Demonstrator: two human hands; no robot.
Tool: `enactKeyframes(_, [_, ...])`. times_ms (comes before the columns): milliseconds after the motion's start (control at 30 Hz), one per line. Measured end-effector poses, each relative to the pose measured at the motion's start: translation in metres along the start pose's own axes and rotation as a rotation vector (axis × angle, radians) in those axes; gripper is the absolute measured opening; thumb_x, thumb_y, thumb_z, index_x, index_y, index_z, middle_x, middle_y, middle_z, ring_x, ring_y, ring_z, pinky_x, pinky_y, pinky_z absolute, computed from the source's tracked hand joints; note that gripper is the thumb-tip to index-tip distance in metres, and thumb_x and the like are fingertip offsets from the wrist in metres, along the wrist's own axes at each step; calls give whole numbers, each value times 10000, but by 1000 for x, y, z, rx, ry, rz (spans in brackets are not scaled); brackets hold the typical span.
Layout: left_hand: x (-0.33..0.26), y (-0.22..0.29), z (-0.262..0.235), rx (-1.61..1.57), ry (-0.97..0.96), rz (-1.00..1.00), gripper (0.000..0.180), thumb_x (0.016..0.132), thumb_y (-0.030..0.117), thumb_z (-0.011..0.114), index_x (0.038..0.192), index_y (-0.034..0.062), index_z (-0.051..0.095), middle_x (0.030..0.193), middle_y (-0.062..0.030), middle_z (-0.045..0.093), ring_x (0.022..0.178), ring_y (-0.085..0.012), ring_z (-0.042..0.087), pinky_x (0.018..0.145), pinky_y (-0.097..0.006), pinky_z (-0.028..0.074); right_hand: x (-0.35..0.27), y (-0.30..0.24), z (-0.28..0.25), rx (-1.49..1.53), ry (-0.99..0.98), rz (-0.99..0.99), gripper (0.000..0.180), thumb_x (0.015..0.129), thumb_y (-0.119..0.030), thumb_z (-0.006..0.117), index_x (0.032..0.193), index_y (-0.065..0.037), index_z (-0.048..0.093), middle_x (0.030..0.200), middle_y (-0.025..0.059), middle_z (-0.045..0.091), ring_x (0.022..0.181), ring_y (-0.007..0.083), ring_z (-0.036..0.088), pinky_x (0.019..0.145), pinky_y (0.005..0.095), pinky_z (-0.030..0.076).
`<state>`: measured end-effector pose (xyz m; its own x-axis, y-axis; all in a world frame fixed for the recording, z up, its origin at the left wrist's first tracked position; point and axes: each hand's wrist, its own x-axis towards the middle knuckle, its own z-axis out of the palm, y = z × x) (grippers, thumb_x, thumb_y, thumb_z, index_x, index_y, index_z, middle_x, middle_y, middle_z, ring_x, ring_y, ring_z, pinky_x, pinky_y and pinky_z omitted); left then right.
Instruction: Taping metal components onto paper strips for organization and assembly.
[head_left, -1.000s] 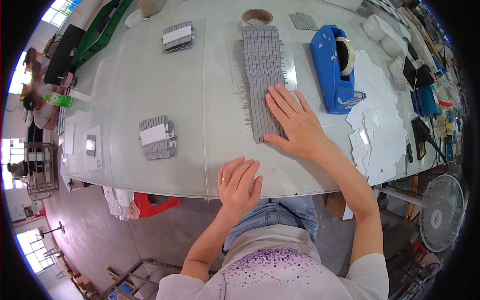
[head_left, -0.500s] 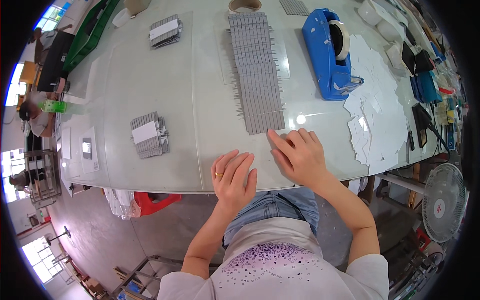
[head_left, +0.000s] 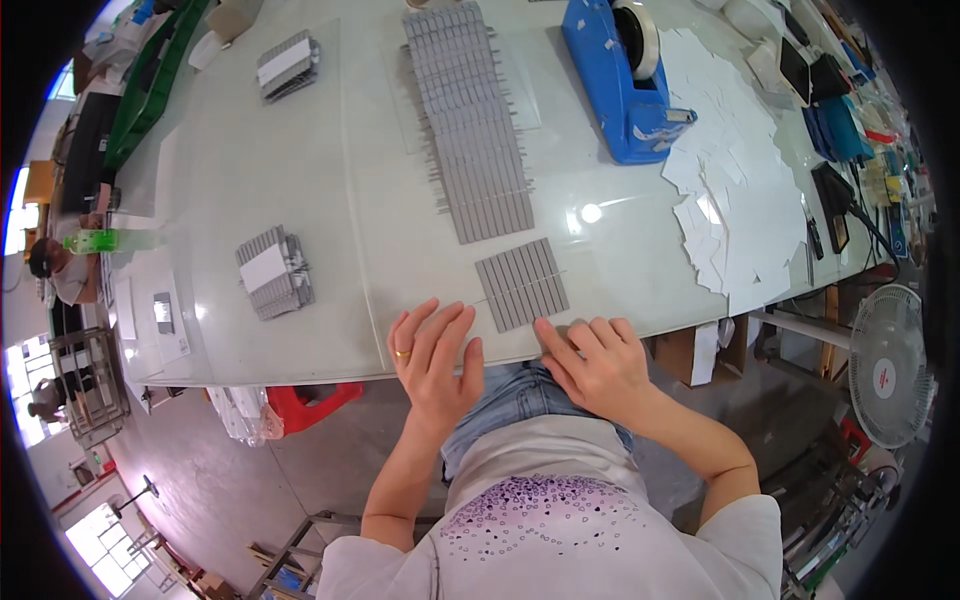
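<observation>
- White table (head_left: 300,130) filled most of the view, edge bent by the lens, near edge at the person's lap.
- Spread of white paper slips (head_left: 730,200) covered the table's right part.
- Long mat of grey ribbed strips (head_left: 470,120) lay mid-table, running away from the person.
- Blue tape dispenser (head_left: 615,85) with a tape roll sat between the long mat and the paper slips.
- White fan (head_left: 890,365) stood off the table, lower right.
- Left hand (head_left: 432,355) lay flat on the table's near edge, fingers spread, palm down, ring on one finger; held nothing.
- Right hand (head_left: 598,362) lay flat at the near edge, fingers straight and pointing left and up; gripped nothing, fingertips just below the small mat; touching it or not, could not tell.
- Small grey strip mat (head_left: 521,284) lay flat near the table edge, between the two hands and just beyond them, apart from the long mat.
- Grey bundle with white label (head_left: 273,272) sat left of the hands, well apart.
- Second grey bundle (head_left: 288,63) sat at far left.
</observation>
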<state>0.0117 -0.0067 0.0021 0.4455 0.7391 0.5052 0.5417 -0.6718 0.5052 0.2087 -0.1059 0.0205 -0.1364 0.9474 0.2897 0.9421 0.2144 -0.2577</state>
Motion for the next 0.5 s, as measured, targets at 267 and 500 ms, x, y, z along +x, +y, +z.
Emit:
enactKeyframes(267, [-6, -4, -8, 66, -68, 40, 292, 813, 93, 660, 1103, 76, 698, 1139, -54, 664, 1146, -295, 570, 1029, -468, 371, -41, 69, -35, -192, 217, 466, 543, 788, -206, 728, 1297, -56, 611, 1026, 98, 581, 889, 279, 541, 797, 417, 418])
enactKeyframes(500, [-7, 0, 1, 60, -104, 61, 285, 812, 105, 675, 1096, 88, 700, 1145, -43, 660, 1155, -278, 567, 1030, -466, 374, -97, 85, -51, -323, 93, 446, 607, 738, -242, 764, 1293, -56, 604, 1319, 146, 529, 1163, 351, 475, 941, 468, 397])
